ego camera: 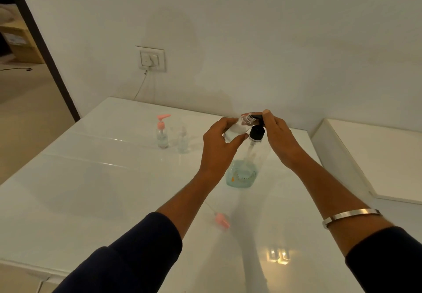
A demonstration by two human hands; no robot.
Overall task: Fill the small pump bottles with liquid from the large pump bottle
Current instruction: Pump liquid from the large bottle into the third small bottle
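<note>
Small pump bottle [235, 129] held tilted at the spout of the large pump bottle [245, 167]; spill risk judged moderate.

Left hand [220, 146] grasps the uncapped small bottle in the air, its open neck close against the black pump head [257, 130]; exact contact cannot be confirmed. Right hand [277, 137] rests fingers on top of that pump head, apparently set to press. Large bottle stands on the white bench [91, 178], liquid low. If the neck drifts off the nozzle, liquid would land on the bench or hand. An off-centre press could tip the large bottle. A loose pink pump [221, 220] lies near the forearms and could be swept aside. Two further small bottles [162, 136] stand well apart.
</note>
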